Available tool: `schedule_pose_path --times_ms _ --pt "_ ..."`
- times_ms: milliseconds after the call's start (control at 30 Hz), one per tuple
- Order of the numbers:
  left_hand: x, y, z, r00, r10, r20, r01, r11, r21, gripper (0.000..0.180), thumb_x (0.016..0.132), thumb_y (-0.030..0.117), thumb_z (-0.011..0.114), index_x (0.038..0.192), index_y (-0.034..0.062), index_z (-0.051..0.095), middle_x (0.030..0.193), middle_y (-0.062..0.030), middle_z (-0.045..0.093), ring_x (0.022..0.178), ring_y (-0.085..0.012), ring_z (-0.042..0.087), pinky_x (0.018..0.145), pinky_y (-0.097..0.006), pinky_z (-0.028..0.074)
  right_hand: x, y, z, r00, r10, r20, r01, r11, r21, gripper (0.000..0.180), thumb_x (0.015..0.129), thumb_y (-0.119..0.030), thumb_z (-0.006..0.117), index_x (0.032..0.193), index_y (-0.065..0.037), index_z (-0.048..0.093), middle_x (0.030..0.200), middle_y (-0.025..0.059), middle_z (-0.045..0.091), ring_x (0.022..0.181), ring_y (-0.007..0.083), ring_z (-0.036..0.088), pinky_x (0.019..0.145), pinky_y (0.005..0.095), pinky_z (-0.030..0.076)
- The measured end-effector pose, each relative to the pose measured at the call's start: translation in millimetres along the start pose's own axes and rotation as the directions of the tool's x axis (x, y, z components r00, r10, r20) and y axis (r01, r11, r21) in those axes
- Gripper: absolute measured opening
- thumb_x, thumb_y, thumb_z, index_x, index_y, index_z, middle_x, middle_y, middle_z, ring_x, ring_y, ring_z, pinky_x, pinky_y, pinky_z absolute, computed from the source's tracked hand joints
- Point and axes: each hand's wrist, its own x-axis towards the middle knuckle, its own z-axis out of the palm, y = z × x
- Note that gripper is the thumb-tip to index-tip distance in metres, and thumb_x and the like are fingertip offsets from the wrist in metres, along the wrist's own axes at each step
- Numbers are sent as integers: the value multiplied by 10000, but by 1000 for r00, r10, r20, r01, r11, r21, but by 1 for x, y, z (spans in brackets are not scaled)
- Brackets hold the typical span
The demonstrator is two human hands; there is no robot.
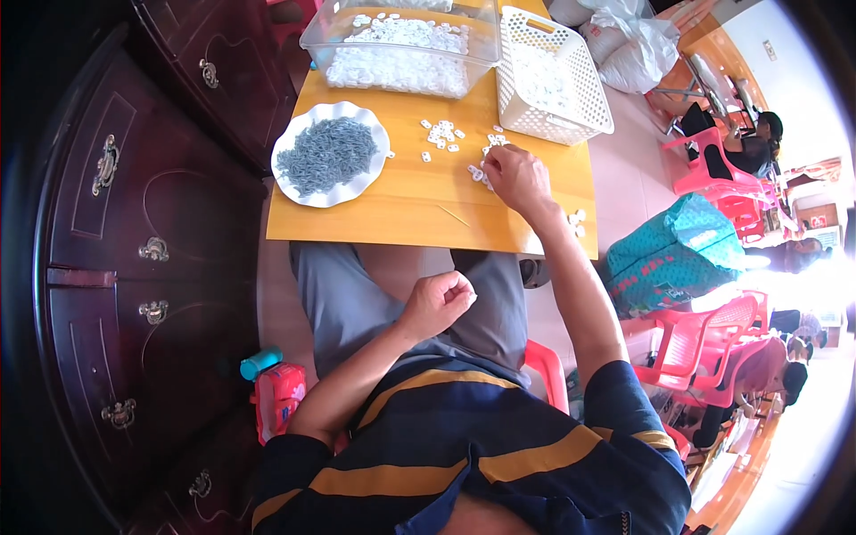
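Observation:
My right hand (pixel 519 181) reaches over the table, its fingers curled down among small white pieces with holes (pixel 477 173). Whatever its fingertips pinch is hidden. Above my lap, my left hand (pixel 437 303) is closed with thumb and fingers together; I cannot make out what is in it. More loose white pieces (pixel 440 135) lie mid-table, with a few others (pixel 577 220) by the right edge. A scalloped white plate (pixel 379 169) holds a heap of small grey-blue slivers (pixel 328 153). Near the table's front edge lies a thin yellowish stick (pixel 453 216).
At the table's back, a clear plastic bin (pixel 312 40) and a cream perforated basket (pixel 571 125) hold many white pieces. Dark wooden cabinets (pixel 178 205) stand left. A teal bag (pixel 669 254) and pink chairs (pixel 713 343) are right, with other people seated farther off.

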Motion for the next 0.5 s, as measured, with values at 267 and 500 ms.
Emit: schedule_pose_path --times_ms 267,500 --pt "0 -1 0 1000 -1 -12 1 1000 -10 101 918 93 695 861 22 653 698 30 602 613 -26 518 573 -222 446 -8 5 -17 994 84 -70 -81 996 43 126 892 -211 656 936 -113 722 929 110 712 860 352 689 759 464 549" --pt "0 -2 3 1000 -31 0 31 999 -10 88 913 80 698 866 17 658 702 23 613 616 -24 532 571 -224 453 -40 38 -35 978 180 -105 -174 983 64 118 878 -181 681 928 -83 722 899 115 716 831 328 699 738 429 552"
